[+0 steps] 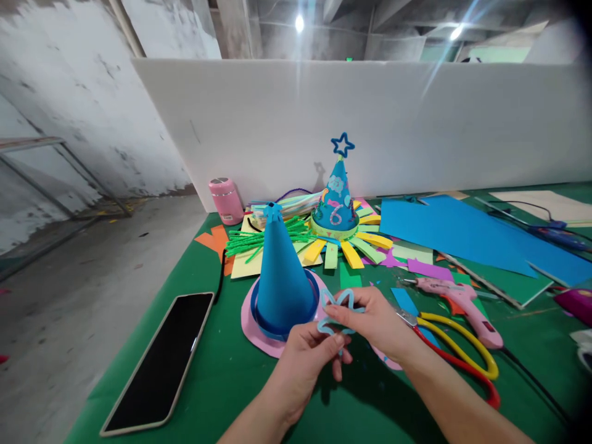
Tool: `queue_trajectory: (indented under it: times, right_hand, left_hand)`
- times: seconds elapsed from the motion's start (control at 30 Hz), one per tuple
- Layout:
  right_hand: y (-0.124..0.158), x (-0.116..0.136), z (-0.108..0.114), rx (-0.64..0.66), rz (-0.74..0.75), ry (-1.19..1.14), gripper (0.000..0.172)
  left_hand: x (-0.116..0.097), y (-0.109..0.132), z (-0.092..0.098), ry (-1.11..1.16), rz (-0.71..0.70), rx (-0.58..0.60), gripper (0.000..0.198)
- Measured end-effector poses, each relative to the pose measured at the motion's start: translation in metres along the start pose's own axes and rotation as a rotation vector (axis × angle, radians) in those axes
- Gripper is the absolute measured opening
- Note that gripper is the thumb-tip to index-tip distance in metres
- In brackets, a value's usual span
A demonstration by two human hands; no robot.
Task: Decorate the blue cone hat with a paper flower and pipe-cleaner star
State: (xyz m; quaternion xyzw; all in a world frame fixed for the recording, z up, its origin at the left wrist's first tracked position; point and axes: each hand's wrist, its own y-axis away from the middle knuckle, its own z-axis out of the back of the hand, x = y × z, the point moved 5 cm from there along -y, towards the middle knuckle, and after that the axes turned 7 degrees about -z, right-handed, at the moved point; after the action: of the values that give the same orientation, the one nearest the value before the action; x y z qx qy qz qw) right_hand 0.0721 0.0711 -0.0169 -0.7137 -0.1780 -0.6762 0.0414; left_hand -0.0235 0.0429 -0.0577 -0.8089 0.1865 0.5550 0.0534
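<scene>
Between both hands is a light blue pipe cleaner (350, 298) bent into a star-like outline. My left hand (311, 353) pinches its lower part between thumb and fingers. Thumb and fingers of my right hand (374, 317) close on its right side. Just behind them stands a plain blue paper cone hat (283, 280), its tip cut into small folded tabs. A dark blue ring surrounds the cone's foot, and a pink paper disc (250, 330) lies beneath. Farther back is a decorated blue cone hat (333, 200) topped by a dark blue star (343, 145).
A phone (160, 364) lies at left. Scissors (456, 345) and a pink glue gun (462, 302) with a cord lie at right. Green pipe cleaners (245, 242), a pink jar (226, 201) and blue sheets (467, 231) sit farther back, before a white panel (370, 117).
</scene>
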Motion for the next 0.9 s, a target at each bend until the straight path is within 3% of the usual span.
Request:
queue_trajectory:
  times: [0.13,0.43,0.77,0.9]
  right_hand:
    - [-0.001,0.0,-0.001,-0.032,-0.008,0.055,0.022]
    - [-0.003,-0.017,-0.015,0.062,-0.174,0.05,0.021]
    - [-0.006,-0.005,0.013,-0.071,-0.02,-0.115,0.022]
    - [-0.006,-0.007,0.007,0.019,-0.02,-0.082,0.018]
  left_hand:
    - [-0.002,-0.001,0.002,-0.107,0.02,-0.012,0.019]
    - [-0.004,-0.001,-0.001,-0.187,0.047,0.029,0.032]
    - [-0.012,-0.005,0.005,0.091,0.069,-0.043,0.02]
    - [-0.015,-0.005,0.005,0.145,0.061,-0.046,0.018]
